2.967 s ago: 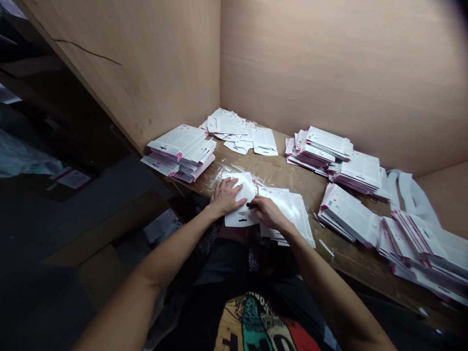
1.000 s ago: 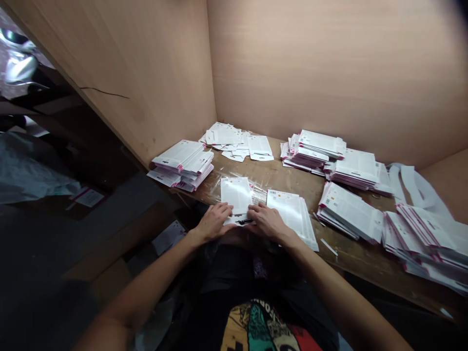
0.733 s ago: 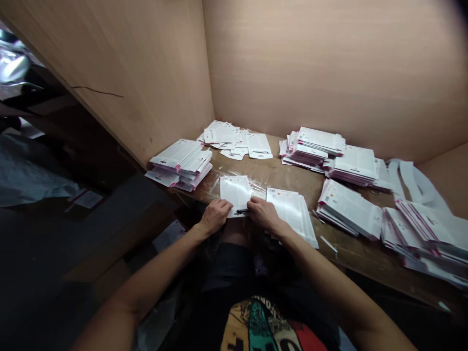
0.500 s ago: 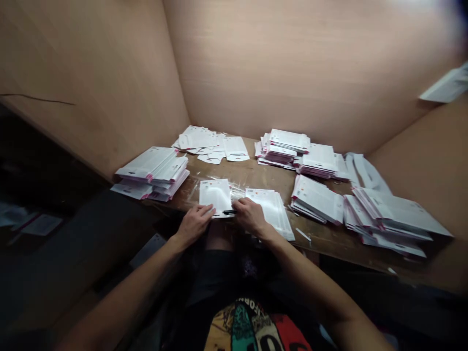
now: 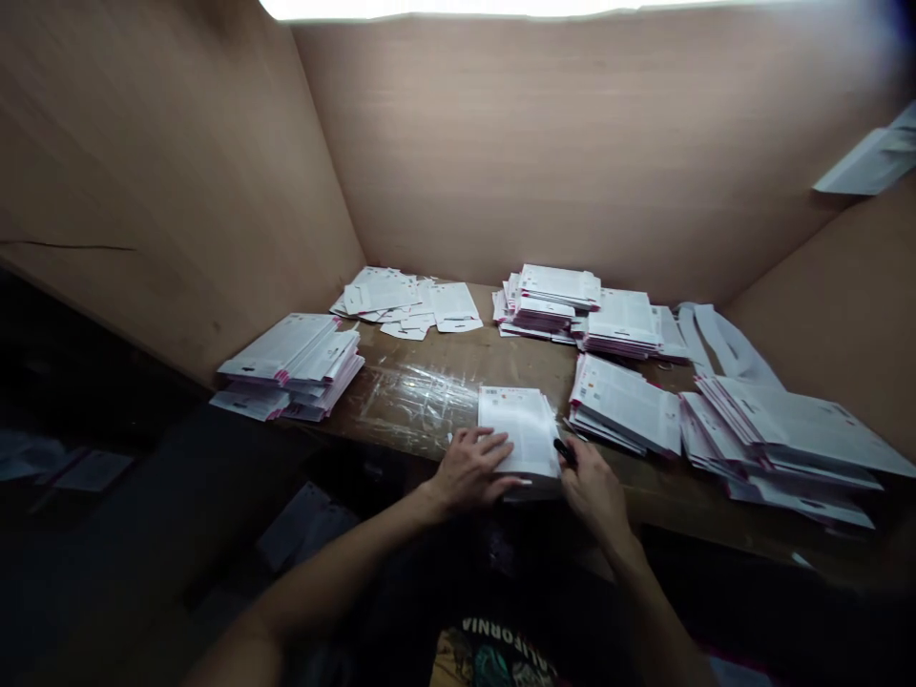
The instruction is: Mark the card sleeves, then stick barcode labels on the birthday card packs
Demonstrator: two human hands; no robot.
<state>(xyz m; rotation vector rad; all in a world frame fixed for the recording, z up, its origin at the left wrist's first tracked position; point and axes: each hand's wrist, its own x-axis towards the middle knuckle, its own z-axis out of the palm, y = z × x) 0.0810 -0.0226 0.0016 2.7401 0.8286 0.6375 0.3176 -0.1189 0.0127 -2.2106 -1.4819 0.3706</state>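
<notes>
A stack of white printed cards with hang-tab cutouts lies at the table's near edge, between my hands. My left hand rests flat against its lower left side, fingers reaching toward the bottom edge. My right hand sits at the stack's right corner and pinches a black marker pen, whose tip points up and left. The pen is beside the stack, and I cannot tell whether it touches the paper.
Several stacks of pink-edged cards cover the right side of the wooden table, and others lie at left. Clear plastic film covers part of the table. Wooden walls stand behind, and white strips lie at right.
The separate card under my left hand no longer lies at the left. One stack now sits between my hands, further right. The pen has moved right with my right hand, and the view has shifted.
</notes>
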